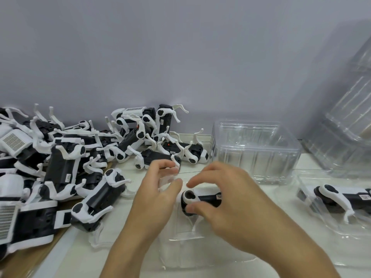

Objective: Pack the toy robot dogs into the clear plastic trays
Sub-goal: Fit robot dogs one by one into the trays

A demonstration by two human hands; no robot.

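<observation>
Progress is early, judged from the single head view: one toy dog [345, 197] lies packed in a clear tray [329, 229] at the right edge, while a large pile of unpacked dogs [66, 167] covers the left half of the surface. At near centre a second dog [200, 198] sits on or in a clear tray [186, 231]; whether it is fully seated cannot be told. The right hand [226, 201] grasps this dog with thumb and fingers curled round its body. The left hand [158, 189] has fingers curled at the tray's far edge, its grip unclear. Empty trays [255, 149] stand stacked beyond. The white table [84, 257] meets a plain grey wall [180, 57].
</observation>
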